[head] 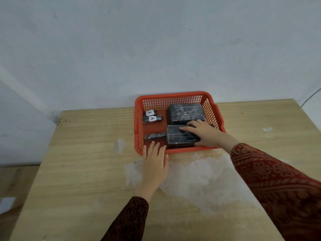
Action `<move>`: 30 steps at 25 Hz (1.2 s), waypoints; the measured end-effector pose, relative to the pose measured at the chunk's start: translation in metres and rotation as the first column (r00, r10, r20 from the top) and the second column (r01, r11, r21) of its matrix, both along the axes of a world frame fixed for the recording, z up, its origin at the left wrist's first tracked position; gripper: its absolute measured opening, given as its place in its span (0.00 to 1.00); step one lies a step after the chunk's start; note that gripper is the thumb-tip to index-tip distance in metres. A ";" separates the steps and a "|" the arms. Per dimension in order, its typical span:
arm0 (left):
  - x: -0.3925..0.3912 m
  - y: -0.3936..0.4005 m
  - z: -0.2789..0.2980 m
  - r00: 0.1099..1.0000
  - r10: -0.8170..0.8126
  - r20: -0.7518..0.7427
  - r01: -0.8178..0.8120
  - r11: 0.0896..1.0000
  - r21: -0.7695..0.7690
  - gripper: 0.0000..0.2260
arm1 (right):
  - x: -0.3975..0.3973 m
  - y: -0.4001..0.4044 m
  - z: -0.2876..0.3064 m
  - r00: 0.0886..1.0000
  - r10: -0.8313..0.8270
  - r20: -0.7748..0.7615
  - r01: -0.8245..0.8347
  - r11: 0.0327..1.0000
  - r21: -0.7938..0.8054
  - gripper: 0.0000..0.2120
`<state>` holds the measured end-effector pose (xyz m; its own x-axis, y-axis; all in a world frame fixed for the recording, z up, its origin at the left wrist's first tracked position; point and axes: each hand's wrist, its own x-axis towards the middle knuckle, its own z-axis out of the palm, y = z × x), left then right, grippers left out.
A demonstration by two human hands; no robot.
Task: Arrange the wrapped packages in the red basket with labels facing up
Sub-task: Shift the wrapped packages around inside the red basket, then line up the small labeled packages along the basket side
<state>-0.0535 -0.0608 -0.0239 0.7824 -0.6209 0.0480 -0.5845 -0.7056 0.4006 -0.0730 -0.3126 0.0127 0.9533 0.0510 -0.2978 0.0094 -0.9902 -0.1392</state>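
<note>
A red mesh basket [173, 97] stands on the wooden table by the wall. Inside at the back left lie two small black wrapped packages [152, 116], each showing a white "A" label. A large black wrapped package [185, 112] lies at the back right with no label showing. Another large black package [178, 136] lies at the front right, and my right hand [203, 133] grips it from its right end, fingers on top and thumb at the near side. A small unlabelled package [155, 136] lies at the front left. My left hand [155, 160] rests flat against the basket's near rim, fingers apart.
A wooden table [83, 153] carries the basket; its left edge drops off near the wall corner. A patch of clear plastic film [199, 178] lies on the table in front of the basket. The wall rises right behind the basket.
</note>
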 end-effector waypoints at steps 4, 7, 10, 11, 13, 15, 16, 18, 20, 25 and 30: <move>-0.002 0.000 0.003 0.999 0.024 0.040 -0.024 1.000 -0.012 0.15 | -0.020 0.002 0.029 0.927 -0.090 0.364 0.073 0.995 0.062 0.38; -0.006 -0.002 0.006 0.995 0.046 0.090 -0.041 0.998 -0.048 0.21 | -0.060 -0.004 0.037 0.761 -0.385 0.522 0.306 0.923 0.234 0.38; -0.012 -0.005 0.001 0.990 0.078 0.121 -0.071 0.995 -0.064 0.22 | -0.117 -0.010 0.013 0.488 -0.776 0.400 0.604 0.631 0.487 0.37; -0.012 -0.006 0.000 0.988 0.087 0.129 -0.079 0.995 -0.065 0.22 | -0.135 -0.009 0.002 0.396 -0.860 0.322 0.668 0.510 0.541 0.37; -0.012 -0.006 -0.004 0.985 0.093 0.145 -0.083 0.994 -0.074 0.21 | -0.163 -0.005 -0.020 0.265 -0.945 0.190 0.764 0.326 0.557 0.36; -0.010 -0.005 -0.007 0.983 0.093 0.158 -0.083 0.994 -0.068 0.20 | -0.180 0.000 -0.038 0.221 -0.971 0.093 0.831 0.237 0.503 0.35; -0.010 -0.005 -0.008 0.983 0.094 0.161 -0.084 0.994 -0.063 0.19 | -0.184 0.002 -0.045 0.219 -0.974 0.054 0.855 0.218 0.470 0.35; -0.010 -0.005 -0.009 0.982 0.096 0.163 -0.088 0.994 -0.058 0.19 | -0.188 0.005 -0.054 0.234 -0.972 -0.002 0.892 0.213 0.399 0.36; -0.009 -0.005 -0.009 0.982 0.098 0.160 -0.091 0.994 -0.054 0.19 | -0.188 0.007 -0.057 0.253 -0.967 -0.033 0.913 0.227 0.339 0.36; -0.008 -0.004 -0.007 0.983 0.095 0.155 -0.086 0.994 -0.064 0.19 | -0.162 0.010 -0.038 0.306 -0.938 0.166 0.834 0.348 0.429 0.31; -0.007 -0.004 -0.005 0.987 0.090 0.130 -0.079 0.993 -0.090 0.19 | -0.073 0.022 0.001 0.674 -0.582 0.455 0.356 0.796 0.490 0.16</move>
<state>-0.0608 -0.0649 -0.0284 0.8147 -0.5424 0.2050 -0.5768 -0.7217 0.3828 -0.1462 -0.2911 0.0141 0.8537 -0.4636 0.2374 -0.2556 -0.7701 -0.5845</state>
